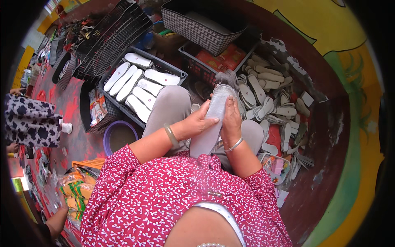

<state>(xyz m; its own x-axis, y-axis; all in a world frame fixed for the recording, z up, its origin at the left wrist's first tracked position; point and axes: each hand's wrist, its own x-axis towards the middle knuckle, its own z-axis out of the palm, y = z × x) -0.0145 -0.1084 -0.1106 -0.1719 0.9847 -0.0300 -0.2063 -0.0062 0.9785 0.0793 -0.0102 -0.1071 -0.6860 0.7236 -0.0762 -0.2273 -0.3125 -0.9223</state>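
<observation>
Both hands hold a long white shoe sole (pixel 210 138) upright in front of my lap, between my knees. My left hand (pixel 198 122) grips its left edge, with the thumb lying across the face. On the other edge my right hand (pixel 232 119) is wrapped round, its fingers toward the upper end. A bunched grey cloth-like piece (pixel 227 78) sits at the sole's far end; whether it is joined to the sole I cannot tell. To the right lies a large heap of loose pale soles (pixel 267 76). A black crate (pixel 184 75) at the left holds several white soles (pixel 127 85) in rows.
A houndstooth basket (pixel 197 31) stands beyond my hands, above a black crate with orange-red packets (pixel 224 57). Left of my knee is a purple-rimmed bucket (pixel 108 140). Bagged goods (pixel 76 191) lie lower left, near another person's hand (pixel 56 221). A person in a spotted skirt (pixel 33 121) stands far left.
</observation>
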